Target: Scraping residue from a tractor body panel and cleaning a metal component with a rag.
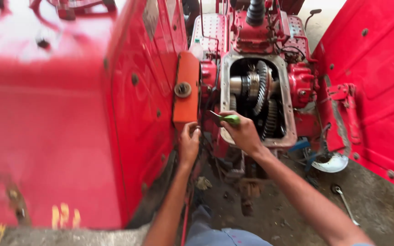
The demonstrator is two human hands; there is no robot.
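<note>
Down at the bottom of the frame both forearms are reaching up into the back of a red tractor. The left hand [189, 139] is gripping the lower edge of an orange box [186, 91] bolted beside the fender, fingers curled tight on it, looks like it's bracing there for balance. The right hand [242, 132] is wrapped around a green-handled screwdriver [226, 119], tip pointing left toward the gap between the box and the open gear housing [257, 98] in the center. The cover's off, so the big gears are sitting exposed. On the floor at lower right, a wrench [344, 202] and a white bowl [331, 162] are lying within easy reach. Red fenders are crowding in both sides.
</note>
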